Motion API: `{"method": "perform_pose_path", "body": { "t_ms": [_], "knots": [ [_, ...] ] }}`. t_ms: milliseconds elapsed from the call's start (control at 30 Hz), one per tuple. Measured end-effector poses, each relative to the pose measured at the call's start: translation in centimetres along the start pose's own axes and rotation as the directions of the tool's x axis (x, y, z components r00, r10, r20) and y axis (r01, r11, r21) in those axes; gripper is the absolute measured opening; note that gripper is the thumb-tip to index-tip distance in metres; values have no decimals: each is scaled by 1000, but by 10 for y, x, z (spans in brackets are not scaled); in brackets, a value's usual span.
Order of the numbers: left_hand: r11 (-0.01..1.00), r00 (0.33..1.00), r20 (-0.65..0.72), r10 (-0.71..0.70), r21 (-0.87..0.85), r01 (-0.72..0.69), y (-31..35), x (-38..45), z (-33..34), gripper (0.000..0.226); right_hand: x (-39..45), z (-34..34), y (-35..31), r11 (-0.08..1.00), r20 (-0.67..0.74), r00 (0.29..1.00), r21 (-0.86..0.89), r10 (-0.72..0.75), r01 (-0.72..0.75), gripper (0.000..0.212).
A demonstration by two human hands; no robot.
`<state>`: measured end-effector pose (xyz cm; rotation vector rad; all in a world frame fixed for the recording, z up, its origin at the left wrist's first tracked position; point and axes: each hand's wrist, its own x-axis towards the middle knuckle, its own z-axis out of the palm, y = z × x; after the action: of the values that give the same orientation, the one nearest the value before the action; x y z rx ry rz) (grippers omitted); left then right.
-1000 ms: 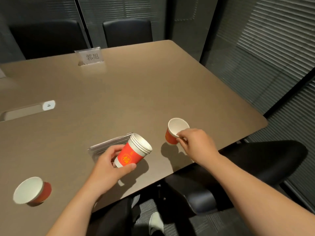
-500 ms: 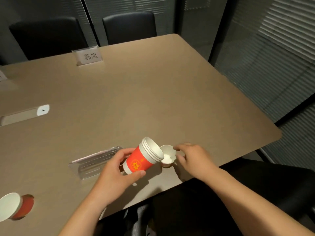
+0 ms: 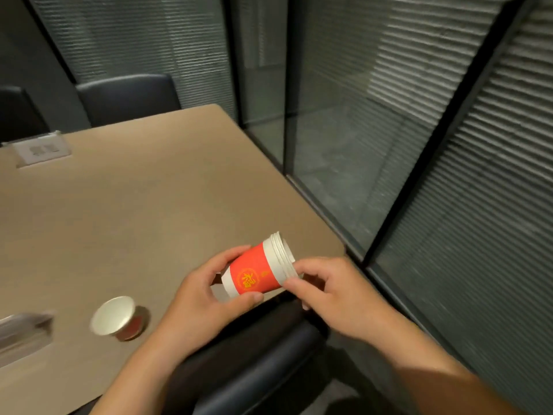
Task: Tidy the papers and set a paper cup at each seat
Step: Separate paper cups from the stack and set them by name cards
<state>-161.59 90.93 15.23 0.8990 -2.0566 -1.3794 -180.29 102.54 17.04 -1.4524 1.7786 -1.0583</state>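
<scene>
**A:** Why do you have the stack of cups (image 3: 259,272) lying on its side over the near edge of the table (image 3: 167,187), rims turned to your right?

**B:** Judging by the grip, so the open end faces your right hand (image 3: 332,290). Turned that way, your fingertips (image 3: 291,283) can reach the white rims and peel one cup off the nest.

**A:** And your left hand (image 3: 200,298)?

**B:** It is curled about halfway round the red body near the base, thumb underneath, fingers over the top. You are holding the stack firmly, clear of the tabletop.

**A:** Is your right hand gripping anything?

**B:** It is partly closed, thumb and forefinger pinched against the outermost rim. Whether a cup has begun to slide free, I cannot tell; the rims sit tight together.

**A:** Where do the other cups stand?

**B:** One single cup (image 3: 117,317) is set upright on the table to your left, near the edge, before the dark chair (image 3: 257,363) below you. Beside it lies a blurred sheaf of papers (image 3: 24,333). Across the table a name card (image 3: 42,149) marks a seat with a far chair (image 3: 128,98) and no cup there yet.
</scene>
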Motion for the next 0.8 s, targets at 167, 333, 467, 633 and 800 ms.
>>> {"method": "perform_pose_path", "body": {
  "t_ms": [167,333,467,633,800],
  "knots": [
    [996,995,85,42,-76,-35,50,45,92,62,-30,-100,40,993,-142,986,97,85,-72,10],
    [992,983,172,71,-113,-52,80,104,156,60,-28,-179,75,994,-221,972,90,83,-64,7],
    [985,973,216,81,-166,-45,91,170,204,59,-3,-236,110,990,-273,955,103,118,-93,6],
    [976,972,214,97,-211,-51,96,277,247,60,66,-316,154,989,-297,944,80,146,-128,12],
    [968,987,141,77,-249,-40,103,382,260,59,167,-388,181,987,-247,958,92,149,-130,9]
  ]
}}
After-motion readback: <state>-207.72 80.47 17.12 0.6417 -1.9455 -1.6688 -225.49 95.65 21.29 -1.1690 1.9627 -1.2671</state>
